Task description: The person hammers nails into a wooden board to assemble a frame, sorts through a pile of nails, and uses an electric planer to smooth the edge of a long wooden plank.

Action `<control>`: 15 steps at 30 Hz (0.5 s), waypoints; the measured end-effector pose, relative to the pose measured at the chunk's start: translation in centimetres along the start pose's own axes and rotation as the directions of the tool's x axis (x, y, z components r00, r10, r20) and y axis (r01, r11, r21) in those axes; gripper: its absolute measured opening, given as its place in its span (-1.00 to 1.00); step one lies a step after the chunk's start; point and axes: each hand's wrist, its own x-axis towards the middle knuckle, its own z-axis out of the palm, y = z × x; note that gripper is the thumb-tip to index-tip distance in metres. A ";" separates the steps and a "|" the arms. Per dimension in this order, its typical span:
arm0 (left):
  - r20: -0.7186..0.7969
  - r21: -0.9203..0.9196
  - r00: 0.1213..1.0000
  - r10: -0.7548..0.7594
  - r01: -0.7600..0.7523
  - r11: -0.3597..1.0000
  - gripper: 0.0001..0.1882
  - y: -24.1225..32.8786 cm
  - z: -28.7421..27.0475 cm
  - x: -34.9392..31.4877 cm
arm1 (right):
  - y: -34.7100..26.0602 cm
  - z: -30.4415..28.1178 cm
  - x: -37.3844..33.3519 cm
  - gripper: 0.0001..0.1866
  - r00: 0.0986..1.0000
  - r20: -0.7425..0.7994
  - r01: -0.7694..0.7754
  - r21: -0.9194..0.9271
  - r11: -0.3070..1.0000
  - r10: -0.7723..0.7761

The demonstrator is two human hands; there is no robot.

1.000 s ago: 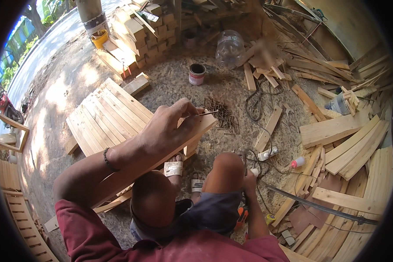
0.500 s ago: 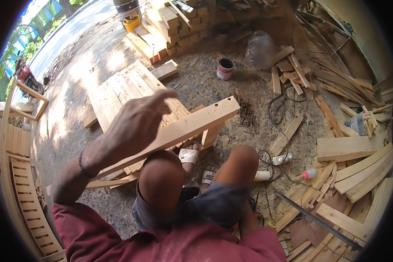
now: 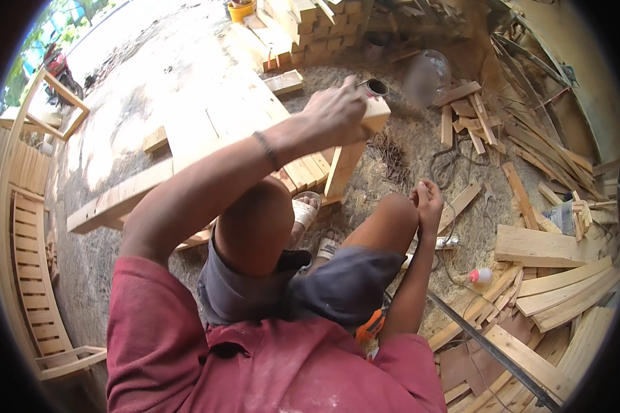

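Observation:
A long pale wooden beam (image 3: 127,196) runs from the left to the middle, on top of a slatted wooden piece (image 3: 248,103). At the beam's far right end is my left hand (image 3: 334,113), its fingers bent down together on the top face. Whatever they pinch, if anything, is hidden, and so are the holes there. Beside my right knee my right hand (image 3: 428,203) is raised, its fingers drawn together. Anything held in them is too small to make out. An orange tool (image 3: 370,327), partly covered, lies by my right thigh.
An open can (image 3: 377,87) stands just beyond the beam's end. Scrap boards (image 3: 544,244) and a dark bar (image 3: 489,347) lie at the right, with a cable and a small pink-capped bottle (image 3: 481,275). A slatted frame (image 3: 38,275) stands at the left; stacked timber (image 3: 324,34) is behind.
My left hand has moved right along the beam to its end, and its fingers have bent down. My right hand has come up beside the knee. The view has shifted.

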 end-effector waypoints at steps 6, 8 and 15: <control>-0.044 0.079 0.989 0.138 -0.134 0.988 -0.54 -0.7 1.0 3.6 | -3.6 1.8 -0.5 -0.73 0.986 0.162 0.069 -0.126 0.990 -0.048; -0.059 0.143 0.987 0.150 -0.141 0.980 -0.57 -1.4 -0.5 2.5 | -5.3 3.1 -0.8 -0.74 0.970 0.234 0.084 -0.097 0.992 -0.059; -0.234 0.211 0.972 0.021 0.030 0.977 -0.50 -3.8 -15.2 -11.2 | -8.1 7.8 1.9 -0.67 0.790 0.613 0.239 -0.324 0.915 0.011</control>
